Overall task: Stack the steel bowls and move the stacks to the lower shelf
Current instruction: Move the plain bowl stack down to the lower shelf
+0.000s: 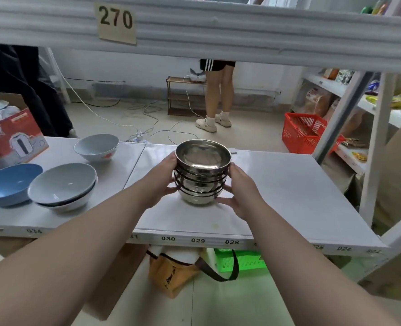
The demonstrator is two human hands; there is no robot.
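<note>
A nested stack of round, shiny steel bowls (203,175) stands on the white shelf board (288,191), roughly at its middle, with the two hands around it. The left hand (165,178) presses its palm and fingers against the stack's left flank, and the right hand (239,191) curls around the right flank and lower edge. Each hand's grip is wrapped against the steel, so together they clamp the stack from both sides. Whether the bottom bowl bears on the board or is just lifted off it cannot be told from this view; a reflection sits right beneath it.

The stacking part looks finished for these bowls: several rims lie in tidy rings, one inside another, with the top bowl empty and level. No loose steel bowl shows elsewhere on the board.

What cannot be settled is whether this board is the lower shelf. A higher white shelf edge bearing a tan card marked 270 (116,22) runs above it, which suggests this is the lower level and the stack is being set down. If so, this stack is nearly done and only the release is left. If not, the carrying is still ahead.

To the left, well apart from the stack, sit a shallow blue bowl (9,183), two nested pale grey bowls (63,187) and a white bowl with a red motif (96,147), none of them steel.
</note>
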